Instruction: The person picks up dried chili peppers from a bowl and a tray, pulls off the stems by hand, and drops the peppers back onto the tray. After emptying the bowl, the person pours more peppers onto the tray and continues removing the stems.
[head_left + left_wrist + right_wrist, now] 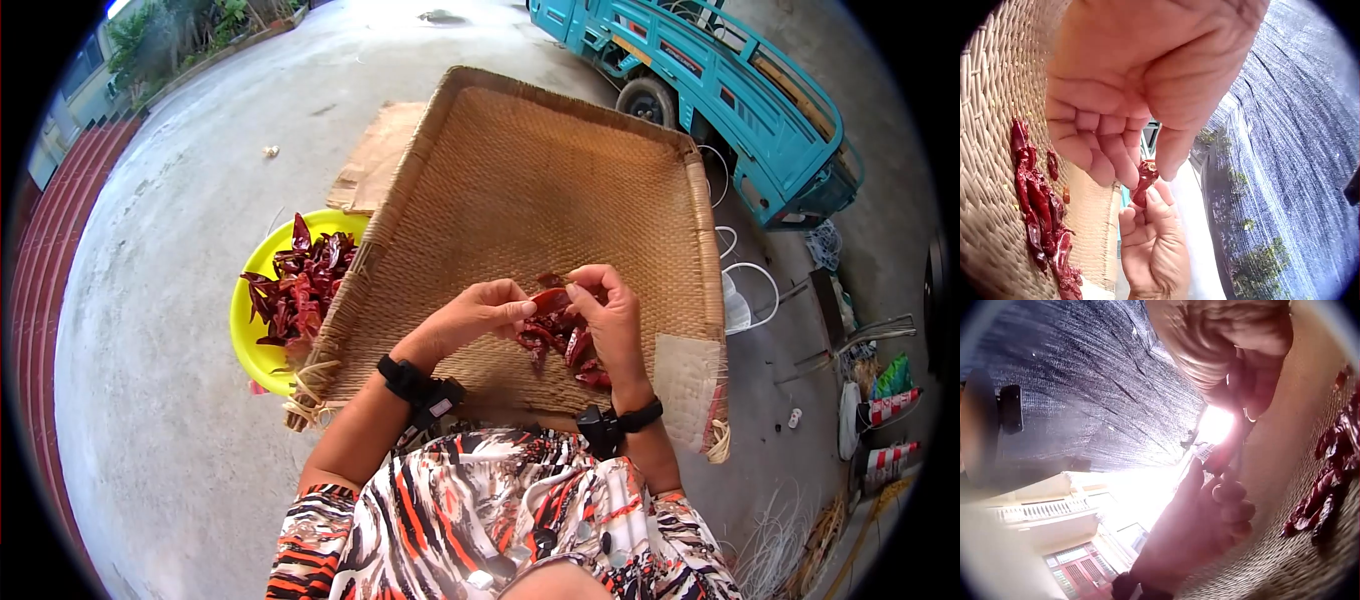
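Note:
One dried red chili (549, 301) is held between both hands over a woven bamboo tray (540, 160). My left hand (478, 312) pinches one end of it between thumb and fingers, while my right hand (612, 318) pinches the other. In the left wrist view the same dried chili (1143, 185) spans the short gap between the fingertips of the two hands. Glare blurs it in the right wrist view. Beneath the hands, several more dried chilies (578, 346) lie in the tray, partly hidden by the right hand.
A yellow basin (240, 318) heaped with dried red chilies stands left of the tray, partly under its edge. Flat cardboard (385, 150) lies behind it. A blue cargo tricycle (700, 80) is parked at the far right. Wires and clutter lie on the right-hand ground.

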{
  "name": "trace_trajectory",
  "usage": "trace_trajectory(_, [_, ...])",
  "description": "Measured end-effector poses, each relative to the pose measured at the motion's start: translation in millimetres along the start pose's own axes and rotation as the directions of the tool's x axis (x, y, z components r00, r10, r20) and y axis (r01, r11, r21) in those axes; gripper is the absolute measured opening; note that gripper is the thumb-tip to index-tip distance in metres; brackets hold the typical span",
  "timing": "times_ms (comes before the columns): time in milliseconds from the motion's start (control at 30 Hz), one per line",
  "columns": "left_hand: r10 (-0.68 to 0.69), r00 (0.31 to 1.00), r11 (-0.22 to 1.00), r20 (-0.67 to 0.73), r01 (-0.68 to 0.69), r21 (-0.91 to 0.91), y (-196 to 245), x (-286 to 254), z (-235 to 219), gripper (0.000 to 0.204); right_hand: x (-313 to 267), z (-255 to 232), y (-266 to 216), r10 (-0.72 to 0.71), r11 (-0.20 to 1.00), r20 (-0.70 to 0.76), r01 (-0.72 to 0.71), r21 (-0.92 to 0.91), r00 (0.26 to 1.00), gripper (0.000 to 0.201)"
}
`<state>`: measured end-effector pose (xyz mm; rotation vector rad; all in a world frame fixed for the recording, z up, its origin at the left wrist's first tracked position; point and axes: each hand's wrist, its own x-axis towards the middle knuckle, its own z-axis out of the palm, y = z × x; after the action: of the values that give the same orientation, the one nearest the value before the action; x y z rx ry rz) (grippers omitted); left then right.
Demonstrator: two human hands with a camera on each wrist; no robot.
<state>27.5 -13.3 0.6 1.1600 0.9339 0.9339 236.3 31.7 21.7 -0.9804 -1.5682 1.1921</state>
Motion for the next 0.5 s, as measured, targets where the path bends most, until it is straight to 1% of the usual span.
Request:
trace_trajectory(67, [0.011,1.000,1.000,-0.010,-0.011,0.014,1.9,-1.4,3.3,0.029,-0.5,-1.9,-0.6,0.035,0.997,0.017,-0.036,0.065,0.999,0.010])
trace_trajectory(100, [0.025,1.000,1.000,0.007,-0.025,0.017,2.8,-2.2,3.2,0.029,-1.0,-2.6,-0.7,0.053,0.994,0.026,-0.055,0.096,0.998,0.011])
trace_trajectory(200, [0.067,0.995,0.998,0.070,-0.067,0.005,4.3,-2.7,1.7,0.028,-2.1,-2.0,1.9,0.038,0.984,0.032,-0.043,0.171,0.999,0.012])
trace_trajectory(300, [0.098,0.987,0.995,0.131,-0.095,-0.029,6.9,-4.7,0.5,0.027,-3.2,-2.7,13.2,0.127,0.957,0.125,-0.155,0.246,0.984,0.013])
trace_trajectory(367, [0.098,0.984,0.995,0.148,-0.094,-0.036,12.5,-7.9,2.9,0.026,-4.2,-1.0,14.9,0.152,0.942,0.160,-0.192,0.276,0.975,0.015])
trace_trajectory(400, [0.108,0.987,0.991,0.122,-0.097,-0.094,10.3,-6.8,2.3,0.024,-4.5,-0.5,15.2,0.164,0.933,0.177,-0.211,0.290,0.970,0.016])
trace_trajectory(467, [0.123,0.990,0.972,0.070,-0.106,-0.209,3.9,-3.2,0.1,0.021,0.0,-1.7,11.0,0.149,0.922,0.100,-0.175,0.345,0.984,0.018])
trace_trajectory(500, [0.134,0.991,0.927,-0.002,-0.126,-0.353,4.1,-3.0,-0.2,0.019,1.8,-3.0,9.6,0.143,0.916,0.060,-0.155,0.371,0.988,0.019])
